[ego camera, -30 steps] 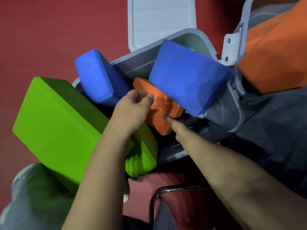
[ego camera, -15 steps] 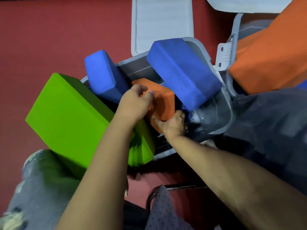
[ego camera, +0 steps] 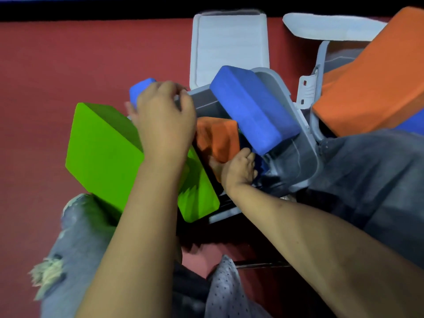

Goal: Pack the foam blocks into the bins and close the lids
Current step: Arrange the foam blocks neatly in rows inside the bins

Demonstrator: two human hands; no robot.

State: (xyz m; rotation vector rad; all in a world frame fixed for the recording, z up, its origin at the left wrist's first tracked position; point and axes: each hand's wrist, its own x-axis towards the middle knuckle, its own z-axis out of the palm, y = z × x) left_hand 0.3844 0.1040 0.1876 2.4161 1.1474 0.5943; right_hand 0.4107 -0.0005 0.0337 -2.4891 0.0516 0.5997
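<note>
Red floor under an overstuffed grey bin (ego camera: pixel 306 143); my left hand (ego camera: pixel 164 125) curls over the small blue block (ego camera: pixel 140 90) at its far-left rim, right hand (ego camera: pixel 239 169) pinches the orange block (ego camera: pixel 218 138) inside, closest to me

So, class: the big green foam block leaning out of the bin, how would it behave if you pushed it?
The green block is probably light for its bulk, being foam. It overhangs the bin rim tilted, so a nudge might tip it out. Its flat faces mean it shouldn't roll.
</note>
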